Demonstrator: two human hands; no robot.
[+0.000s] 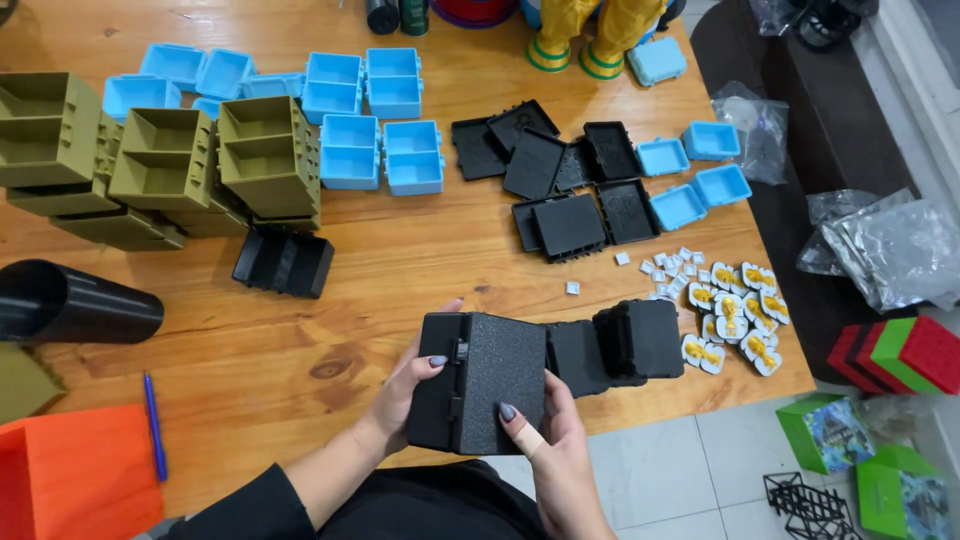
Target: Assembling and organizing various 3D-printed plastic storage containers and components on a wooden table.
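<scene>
Head view: both hands hold 1 black hinged box (480, 385) just above the near edge of the wooden counter (400, 270), close to the person's body. The left hand (405, 400) wraps the box's left side, thumb laid on top near the hinge; its grip is clamped on the box. The right hand (555, 450) supports the lower right corner, 1 bandaged finger pressed on the textured lid, so that grip is clamped on the same box.

The box is roughly square, so its long axis is hard to tell. The hinge line runs away from the person, and the textured lid faces up toward the camera, tilted slightly. Just right of it, 2 more black boxes (620, 345) lie on the counter, touching or nearly so.

Risk, as a judgement: the box hangs partly past the counter edge over the tiled floor (690, 470), so a slipping finger could drop it. A swing to the right could knock the small white and yellow pieces (735, 315) near the counter's right edge. Farther back stand olive boxes (160, 160), blue trays (380, 120) and black lids (560, 180).
</scene>
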